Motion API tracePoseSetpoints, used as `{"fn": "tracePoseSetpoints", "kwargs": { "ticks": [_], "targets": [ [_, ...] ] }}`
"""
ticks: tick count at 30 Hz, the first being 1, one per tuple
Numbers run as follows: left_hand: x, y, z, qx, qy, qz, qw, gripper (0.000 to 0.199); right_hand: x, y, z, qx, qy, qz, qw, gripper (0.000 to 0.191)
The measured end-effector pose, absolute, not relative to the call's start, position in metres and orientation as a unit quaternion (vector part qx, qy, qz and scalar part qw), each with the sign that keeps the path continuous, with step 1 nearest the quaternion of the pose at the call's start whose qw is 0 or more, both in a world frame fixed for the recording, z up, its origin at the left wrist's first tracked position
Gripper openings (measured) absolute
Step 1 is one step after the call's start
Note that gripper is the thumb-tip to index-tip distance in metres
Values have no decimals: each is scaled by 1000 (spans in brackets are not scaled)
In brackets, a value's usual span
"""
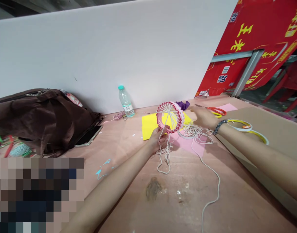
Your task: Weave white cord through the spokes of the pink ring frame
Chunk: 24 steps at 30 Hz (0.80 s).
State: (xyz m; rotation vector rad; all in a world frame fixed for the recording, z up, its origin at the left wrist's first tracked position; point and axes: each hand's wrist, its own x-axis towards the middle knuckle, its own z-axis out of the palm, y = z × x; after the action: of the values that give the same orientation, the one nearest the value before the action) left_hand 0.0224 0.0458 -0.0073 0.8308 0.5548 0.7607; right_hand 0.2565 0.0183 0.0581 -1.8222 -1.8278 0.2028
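Left hand (160, 139) closed on the near edge of laced ring (170, 114), far-middle of table (129, 194); right hand (203, 117) loosely curled at right, grip unclear; ring's centre strung across, loose cord (195, 130) left heaped.

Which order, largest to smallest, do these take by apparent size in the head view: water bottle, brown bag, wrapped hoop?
1. Brown bag, easily largest
2. Wrapped hoop
3. Water bottle, much narrower than the hoop

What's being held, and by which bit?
The left hand holds the pink ring by its lower edge; whether the right hand holds anything cannot be told.
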Motion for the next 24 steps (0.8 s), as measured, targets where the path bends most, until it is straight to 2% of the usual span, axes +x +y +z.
{"fn": "tracePoseSetpoints", "kwargs": {
  "ticks": [2, 5, 7, 10, 14, 16, 19, 21, 24],
  "targets": [
    [22, 47, -8, 409, 252, 357, 801, 42, 233, 9, 54, -601, -747, 131, 251, 50],
    [22, 47, -9, 425, 246, 359, 793, 48, 208, 1, 43, -511, -801, 189, 249, 25],
    [21, 46, -8, 430, 246, 356, 792, 47, 214, 3, 38, -522, -793, 182, 256, 15],
    [21, 44, -8, 436, 242, 348, 794, 43, 247, 14, 34, -604, -740, 124, 269, 9],
    [22, 44, -7, 444, 234, 342, 795, 41, 268, 17, 34, -643, -708, 65, 284, 21],
    [22, 44, -7, 446, 233, 341, 794, 44, 253, 8, 33, -606, -741, 99, 272, 28],
    [23, 44, -8, 450, 238, 341, 790, 49, 221, -5, 30, -494, -793, 224, 278, 17],
    [23, 44, -9, 452, 243, 339, 789, 51, 214, -8, 28, -436, -798, 285, 301, 17],
    [22, 44, -9, 452, 244, 337, 789, 51, 239, 0, 24, -498, -777, 246, 296, 23]
  ]
}}
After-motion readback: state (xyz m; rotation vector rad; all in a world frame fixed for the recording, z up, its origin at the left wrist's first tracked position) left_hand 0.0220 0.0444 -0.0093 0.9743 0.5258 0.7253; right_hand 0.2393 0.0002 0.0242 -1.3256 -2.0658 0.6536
